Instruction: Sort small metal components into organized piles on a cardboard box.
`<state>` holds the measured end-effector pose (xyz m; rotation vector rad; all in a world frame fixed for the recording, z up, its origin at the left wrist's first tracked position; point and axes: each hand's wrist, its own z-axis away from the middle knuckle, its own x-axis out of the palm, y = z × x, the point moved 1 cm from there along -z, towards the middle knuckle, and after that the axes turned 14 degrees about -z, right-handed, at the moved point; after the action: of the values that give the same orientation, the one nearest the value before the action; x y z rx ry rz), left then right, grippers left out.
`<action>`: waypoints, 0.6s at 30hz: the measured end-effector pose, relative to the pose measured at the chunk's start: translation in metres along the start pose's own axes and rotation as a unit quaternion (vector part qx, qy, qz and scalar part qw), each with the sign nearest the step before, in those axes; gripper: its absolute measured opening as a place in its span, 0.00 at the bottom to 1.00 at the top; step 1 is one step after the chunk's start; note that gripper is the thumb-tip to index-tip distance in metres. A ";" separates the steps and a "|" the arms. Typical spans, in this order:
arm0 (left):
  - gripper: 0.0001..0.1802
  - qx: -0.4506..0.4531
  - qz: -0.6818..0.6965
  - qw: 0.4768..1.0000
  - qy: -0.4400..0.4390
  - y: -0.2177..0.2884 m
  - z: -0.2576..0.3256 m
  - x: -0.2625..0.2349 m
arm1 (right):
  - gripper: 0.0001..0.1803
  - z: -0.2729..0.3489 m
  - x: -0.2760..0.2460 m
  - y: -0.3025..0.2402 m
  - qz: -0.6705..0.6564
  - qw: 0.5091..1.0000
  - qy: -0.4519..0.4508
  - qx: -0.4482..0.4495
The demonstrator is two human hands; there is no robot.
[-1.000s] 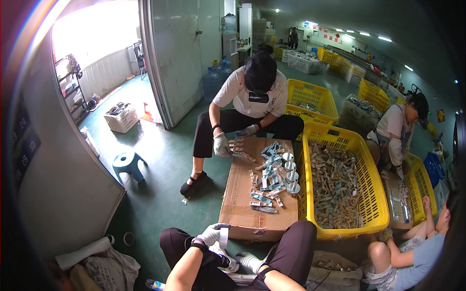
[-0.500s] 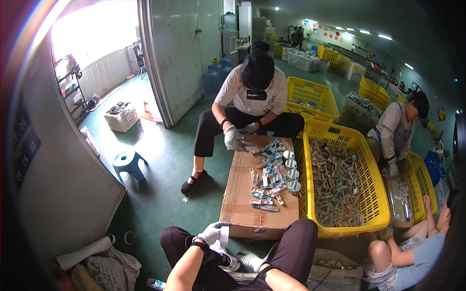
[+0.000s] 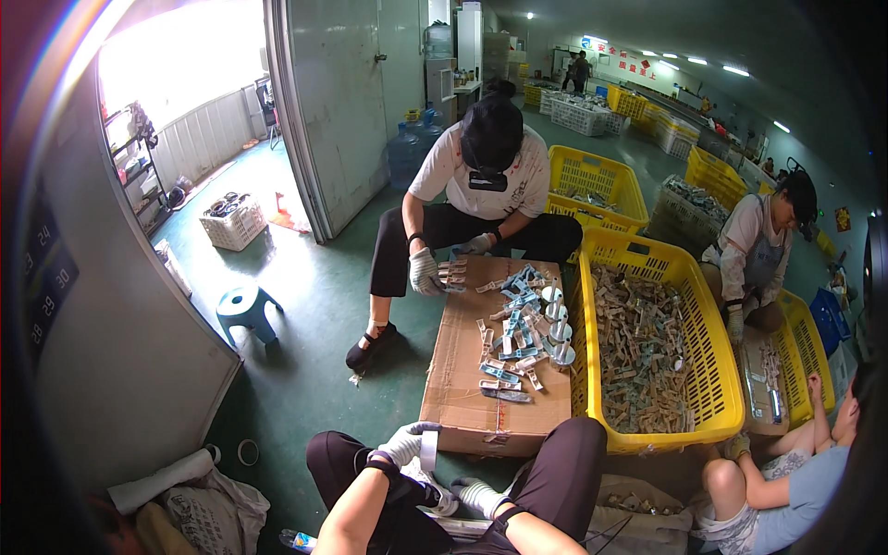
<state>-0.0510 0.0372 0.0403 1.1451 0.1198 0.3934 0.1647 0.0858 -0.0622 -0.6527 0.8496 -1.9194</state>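
Note:
My left hand (image 3: 403,445), in a striped white work glove, is closed on a white roll (image 3: 428,450) that looks like tape seen edge-on. It is over my left thigh, by the near edge of a cardboard box (image 3: 453,388). Lower down between my knees, my gloved right hand (image 3: 481,498) has its fingers stretched out and nothing visible in them. Blue and beige plastic clips (image 3: 518,333) lie in a loose heap on the box. Round clear-and-white pieces (image 3: 557,324) line its right side. A dark, wrapped-looking piece (image 3: 505,395) lies nearest me.
A yellow crate (image 3: 731,393) full of clips stands against the box's right side. Across from me sits a co-worker (image 3: 476,176), gloved hands at a row of clips (image 3: 452,272). Two more people work at right. A blue stool (image 3: 248,314) and a tape ring (image 3: 248,451) are at left.
The co-worker opposite has moved one gloved hand left, and a row of clips now shows beside it. The far-right co-worker's hand has shifted left. My hands have stayed put.

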 end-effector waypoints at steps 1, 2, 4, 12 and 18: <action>0.16 0.001 -0.002 1.000 0.000 -0.001 0.001 -0.001 | 0.19 0.001 0.001 -0.001 0.010 1.000 -0.001 -0.005; 0.16 0.001 -0.001 1.000 0.001 -0.001 0.001 -0.001 | 0.19 0.002 0.001 -0.003 0.010 1.000 -0.002 -0.005; 0.17 -0.004 -0.007 1.000 -0.001 -0.003 0.000 -0.002 | 0.19 0.004 0.002 -0.006 0.005 1.000 -0.014 -0.014; 0.15 0.000 -0.009 1.000 0.008 -0.009 -0.002 -0.006 | 0.19 0.012 0.004 -0.015 0.002 1.000 -0.017 -0.018; 0.16 -0.003 -0.016 1.000 0.009 0.007 0.006 0.004 | 0.21 0.012 0.002 -0.017 0.037 0.999 -0.003 -0.016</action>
<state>-0.0479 0.0361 0.0498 1.1322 0.1529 0.3757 0.1636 0.0863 -0.0414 -0.6376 0.8914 -1.8397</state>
